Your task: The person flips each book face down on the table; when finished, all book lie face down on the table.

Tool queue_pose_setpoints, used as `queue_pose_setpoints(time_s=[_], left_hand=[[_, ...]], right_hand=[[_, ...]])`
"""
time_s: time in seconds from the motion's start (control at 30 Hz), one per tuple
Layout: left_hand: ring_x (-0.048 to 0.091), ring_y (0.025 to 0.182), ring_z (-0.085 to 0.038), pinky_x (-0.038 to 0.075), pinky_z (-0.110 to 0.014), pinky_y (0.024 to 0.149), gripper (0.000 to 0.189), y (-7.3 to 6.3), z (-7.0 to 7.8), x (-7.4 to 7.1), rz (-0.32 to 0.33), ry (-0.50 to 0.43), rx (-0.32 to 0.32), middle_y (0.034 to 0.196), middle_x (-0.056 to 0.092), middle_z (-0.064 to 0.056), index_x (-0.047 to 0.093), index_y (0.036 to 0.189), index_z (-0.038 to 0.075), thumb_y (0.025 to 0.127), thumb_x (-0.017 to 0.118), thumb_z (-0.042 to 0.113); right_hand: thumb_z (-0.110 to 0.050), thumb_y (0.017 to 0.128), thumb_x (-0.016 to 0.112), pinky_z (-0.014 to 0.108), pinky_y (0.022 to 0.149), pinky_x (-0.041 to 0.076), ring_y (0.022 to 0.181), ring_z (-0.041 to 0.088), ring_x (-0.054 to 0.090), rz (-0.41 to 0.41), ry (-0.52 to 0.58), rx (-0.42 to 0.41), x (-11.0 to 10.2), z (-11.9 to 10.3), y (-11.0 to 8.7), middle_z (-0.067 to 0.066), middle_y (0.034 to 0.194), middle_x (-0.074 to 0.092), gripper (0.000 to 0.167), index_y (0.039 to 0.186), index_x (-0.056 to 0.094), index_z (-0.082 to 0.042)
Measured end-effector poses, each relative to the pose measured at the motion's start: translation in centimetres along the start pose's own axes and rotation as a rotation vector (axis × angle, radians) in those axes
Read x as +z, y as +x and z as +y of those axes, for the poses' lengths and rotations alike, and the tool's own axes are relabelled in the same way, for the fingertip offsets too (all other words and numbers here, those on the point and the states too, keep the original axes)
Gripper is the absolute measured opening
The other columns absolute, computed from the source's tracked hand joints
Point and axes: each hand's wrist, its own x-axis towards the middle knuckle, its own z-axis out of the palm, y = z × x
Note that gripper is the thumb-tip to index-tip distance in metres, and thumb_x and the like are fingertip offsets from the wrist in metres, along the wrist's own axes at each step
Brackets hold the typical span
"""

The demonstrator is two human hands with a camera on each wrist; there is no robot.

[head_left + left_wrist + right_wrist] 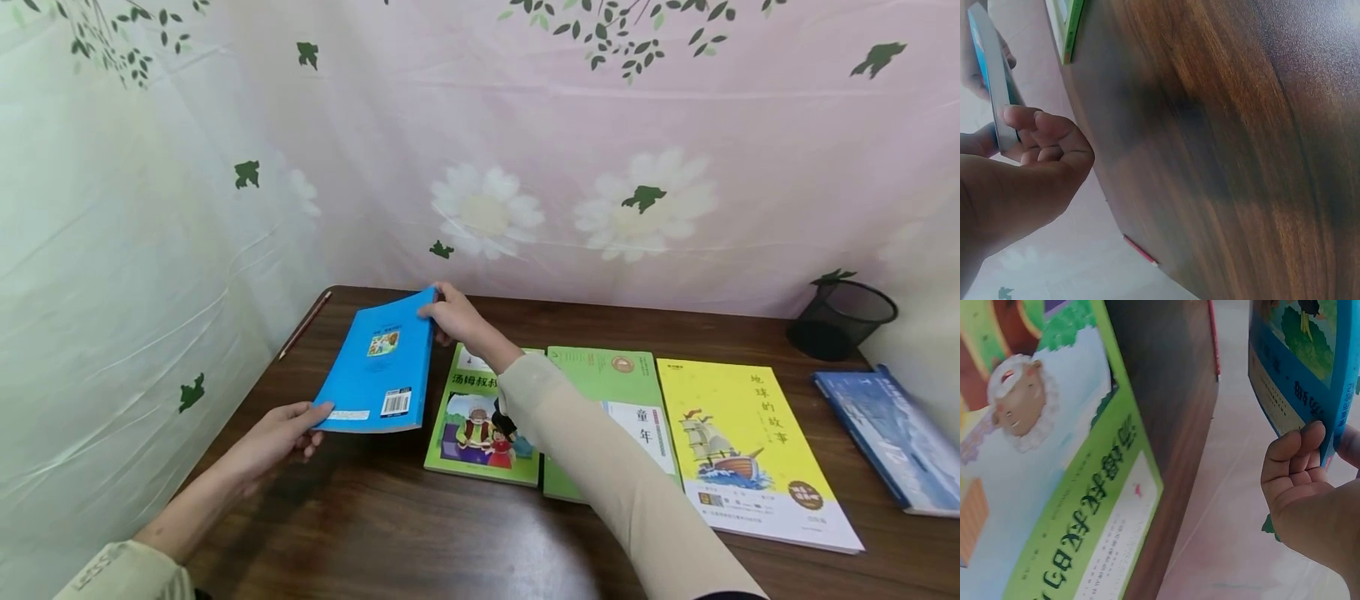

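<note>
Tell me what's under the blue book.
Parts of the left hand and right hand show beneath the blue book, with brown tabletop below. Whatever it covers there in the head view can't be seen.

The closed blue book is being held at a tilt above the left part of the desk, its back cover facing up and showing a barcode.
</note>
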Motion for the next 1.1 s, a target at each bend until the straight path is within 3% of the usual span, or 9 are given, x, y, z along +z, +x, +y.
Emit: queue_pose_setpoints(time_s=[0.27, 0.5, 0.7, 0.87, 1.1], left_hand=[[0.053, 0.074, -0.014, 0.047, -0.031, 0.067, 0.055, 0.2, 0.2, 0.0, 0.048, 0.066, 0.021, 0.081, 0.055, -0.002, 0.054, 0.112, 0.0, 0.101, 0.05, 0.054], [0.052, 0.075, -0.017, 0.045, -0.032, 0.067, 0.055, 0.4, -0.4, 0.0, 0.084, 0.083, -0.001, 0.079, 0.053, -0.002, 0.056, 0.109, 0.002, 0.1, 0.05, 0.056], [0.051, 0.076, -0.018, 0.045, -0.033, 0.067, 0.052, 0.5, -1.0, 0.0, 0.048, 0.093, -0.011, 0.08, 0.053, -0.002, 0.057, 0.106, 0.002, 0.103, 0.047, 0.052], [0.053, 0.077, -0.02, 0.044, -0.033, 0.068, 0.045, 0.4, -1.2, 0.1, -0.001, 0.073, -0.05, 0.084, 0.057, -0.004, 0.056, 0.105, 0.002, 0.105, 0.047, 0.046], [0.055, 0.077, -0.019, 0.046, -0.034, 0.069, 0.038, 0.5, -1.3, -0.1, -0.024, 0.05, -0.077, 0.085, 0.06, -0.004, 0.057, 0.109, 0.001, 0.105, 0.049, 0.038]], right_hand=[[-0.023, 0.101, 0.056, 0.035, 0.061, 0.05, 0.06, 0.021, 0.051, -0.002, -0.07, 0.028, -0.2, 1.1, 0.3, 0.009, 0.076, 0.053, 0.043, 0.138, 0.04, -0.009], [-0.023, 0.102, 0.055, 0.051, 0.075, 0.053, 0.063, 0.022, 0.051, -0.01, -0.063, 0.057, 0.4, 2.3, 0.1, 0.009, 0.078, 0.053, 0.056, 0.15, 0.032, -0.008], [-0.023, 0.102, 0.055, 0.041, 0.064, 0.046, 0.061, 0.022, 0.051, -0.038, -0.064, 0.119, 0.9, 3.8, 0.1, 0.006, 0.071, 0.052, 0.062, 0.155, 0.027, -0.011], [-0.024, 0.102, 0.056, 0.035, 0.055, 0.04, 0.06, 0.022, 0.052, -0.046, -0.108, 0.122, 1.1, 4.7, 0.3, 0.007, 0.069, 0.052, 0.062, 0.155, 0.027, -0.01], [-0.025, 0.1, 0.057, 0.032, 0.053, 0.041, 0.061, 0.021, 0.052, -0.053, -0.127, 0.132, 1.5, 5.4, 0.5, 0.005, 0.07, 0.052, 0.066, 0.156, 0.026, -0.007]])
